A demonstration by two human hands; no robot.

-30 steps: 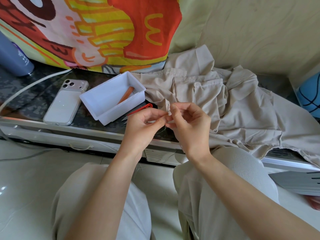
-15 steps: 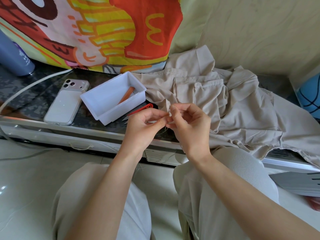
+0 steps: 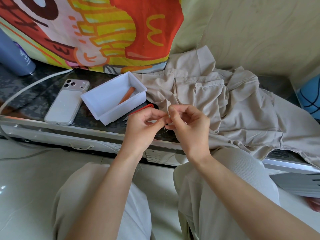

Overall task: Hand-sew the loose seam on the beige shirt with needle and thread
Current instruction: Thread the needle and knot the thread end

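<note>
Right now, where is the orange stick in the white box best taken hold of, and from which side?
Pinch the stick near its far end, coming down through the open top of the box. It lies slanted, its near end hidden behind the near wall, and the walls probably block a sideways reach.

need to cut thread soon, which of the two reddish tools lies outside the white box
The red-handled snips, on the table beside the white box; the orange stick lies inside it.
</note>
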